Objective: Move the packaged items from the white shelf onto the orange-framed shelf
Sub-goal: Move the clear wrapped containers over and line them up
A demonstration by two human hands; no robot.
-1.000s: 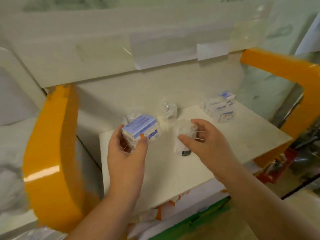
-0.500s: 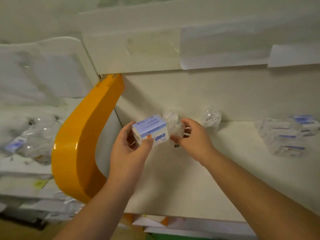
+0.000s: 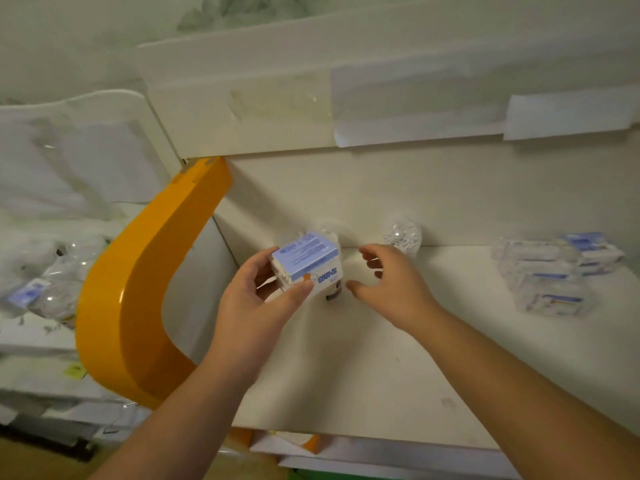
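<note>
My left hand (image 3: 258,308) grips a small blue-and-white box (image 3: 306,263) above the left part of the orange-framed shelf (image 3: 398,358). My right hand (image 3: 391,285) hovers just right of the box, fingers spread and holding nothing. A clear wrapped bottle (image 3: 333,295) stands on the shelf behind the box, mostly hidden by it. Another clear wrapped item (image 3: 403,237) stands against the back wall. A stack of wrapped blue-and-white packages (image 3: 547,271) lies at the right of the shelf.
The curved orange frame (image 3: 138,306) borders the shelf on the left. Beyond it, the white shelf (image 3: 27,337) holds several wrapped packages (image 3: 45,292). A white panel with taped paper sheets (image 3: 415,105) overhangs the shelf.
My right hand has let go of the clear wrapped bottle beside the box and opened, drawing back to the right. The view has swung left, and the box has stayed in my left hand.
</note>
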